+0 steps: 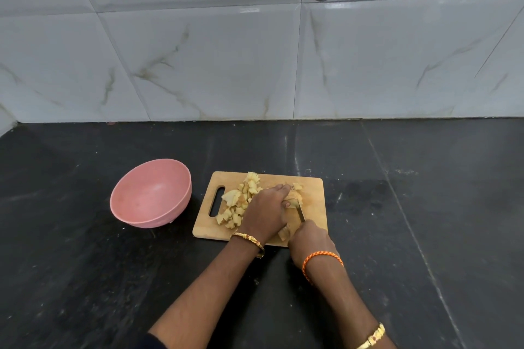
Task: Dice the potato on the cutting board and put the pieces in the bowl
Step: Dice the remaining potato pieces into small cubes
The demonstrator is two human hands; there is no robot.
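Dicing is the step we are in: the last uncut piece of potato (293,198) sits toward the right of the cutting board (313,193), pinned under our left hand (265,211), whose fingers curl over it and hold it down. Just to its right the knife (301,214) shows only a short length of blade, slanting down into the piece; our right hand (309,241) is closed round the handle, which the hand hides from us.

To the left of the held piece, a heap of diced pieces (239,204) is spread over the middle of the board, from its far edge down toward the near one, and one more bit lies between our two hands. The board's handle slot is at its left end.

Well off the board to the left stands the pink bowl (150,195), upright on the dark countertop (85,263), and we see nothing in it. So we judge the cutting well along and the transfer not begun.

The next move, as we read it, calls for a downward cut close beside our left fingertips, so those fingers should stay tucked back from the blade. Once the piece is through, the heap has to be gathered and carried across the gap to the bowl without scattering bits on the counter.
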